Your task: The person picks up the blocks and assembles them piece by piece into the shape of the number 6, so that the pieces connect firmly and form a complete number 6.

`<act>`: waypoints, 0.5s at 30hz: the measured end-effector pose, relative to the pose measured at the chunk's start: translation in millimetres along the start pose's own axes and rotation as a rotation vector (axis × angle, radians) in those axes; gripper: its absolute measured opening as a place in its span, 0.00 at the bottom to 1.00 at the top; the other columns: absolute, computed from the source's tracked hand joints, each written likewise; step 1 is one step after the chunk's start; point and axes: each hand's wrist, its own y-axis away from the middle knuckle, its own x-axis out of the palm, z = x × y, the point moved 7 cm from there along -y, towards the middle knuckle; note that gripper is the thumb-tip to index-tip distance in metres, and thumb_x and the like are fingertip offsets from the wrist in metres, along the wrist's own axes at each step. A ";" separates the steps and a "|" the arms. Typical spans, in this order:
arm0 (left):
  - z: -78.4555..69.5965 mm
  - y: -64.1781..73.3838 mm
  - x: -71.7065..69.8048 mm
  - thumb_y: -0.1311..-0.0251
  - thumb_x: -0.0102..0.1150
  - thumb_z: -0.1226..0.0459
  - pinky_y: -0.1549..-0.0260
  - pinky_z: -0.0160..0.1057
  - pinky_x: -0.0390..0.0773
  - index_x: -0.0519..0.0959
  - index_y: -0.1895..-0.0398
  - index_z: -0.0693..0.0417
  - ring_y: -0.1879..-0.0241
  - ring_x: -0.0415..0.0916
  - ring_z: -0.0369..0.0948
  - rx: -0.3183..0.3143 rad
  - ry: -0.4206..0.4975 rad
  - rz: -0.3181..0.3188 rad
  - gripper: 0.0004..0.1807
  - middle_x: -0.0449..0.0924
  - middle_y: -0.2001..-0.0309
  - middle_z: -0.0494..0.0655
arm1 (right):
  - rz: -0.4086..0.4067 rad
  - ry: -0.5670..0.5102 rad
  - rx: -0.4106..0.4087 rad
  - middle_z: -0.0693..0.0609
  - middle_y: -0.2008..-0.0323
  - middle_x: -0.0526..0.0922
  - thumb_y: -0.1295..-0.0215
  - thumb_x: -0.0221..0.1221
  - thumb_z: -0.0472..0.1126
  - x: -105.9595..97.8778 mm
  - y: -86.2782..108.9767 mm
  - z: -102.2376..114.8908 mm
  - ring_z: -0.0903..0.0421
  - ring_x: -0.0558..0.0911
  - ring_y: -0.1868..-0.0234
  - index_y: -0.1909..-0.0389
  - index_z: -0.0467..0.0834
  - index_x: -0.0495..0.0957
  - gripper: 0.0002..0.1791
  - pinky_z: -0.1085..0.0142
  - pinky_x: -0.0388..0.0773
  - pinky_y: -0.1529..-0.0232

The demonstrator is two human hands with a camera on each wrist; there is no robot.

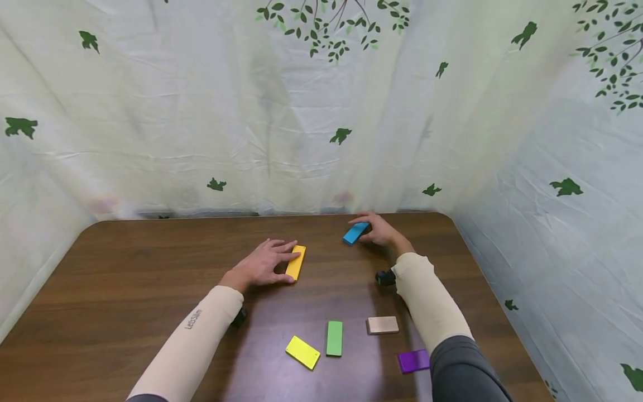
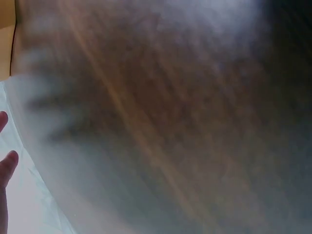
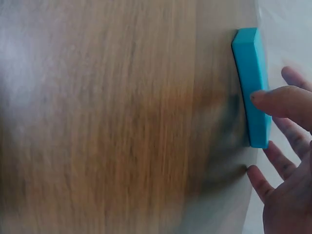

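Here, left hand (image 1: 261, 265): touches the orange block (image 1: 297, 267) at far centre; whether it grips, cannot tell.
Right hand (image 1: 383, 231): pinches the blue block (image 1: 354, 234), farther right.
Near table (image 1: 271, 382): yellow block (image 1: 303, 352), green block (image 1: 334, 338), beige block (image 1: 383, 325), purple block (image 1: 414, 362), left to right.

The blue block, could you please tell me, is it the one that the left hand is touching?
No, the right hand touches the blue block, while the left hand touches the orange-yellow block.
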 end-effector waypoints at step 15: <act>0.9 -0.2 5.5 0.38 0.56 0.43 0.36 0.60 0.54 0.67 0.30 0.47 0.34 0.59 0.56 0.020 -0.016 0.020 0.35 0.57 0.27 0.48 | -0.037 0.007 0.065 0.38 0.32 0.63 0.42 0.58 0.26 5.8 -3.6 -6.2 0.36 0.59 0.31 0.42 0.40 0.77 0.25 0.42 0.57 0.35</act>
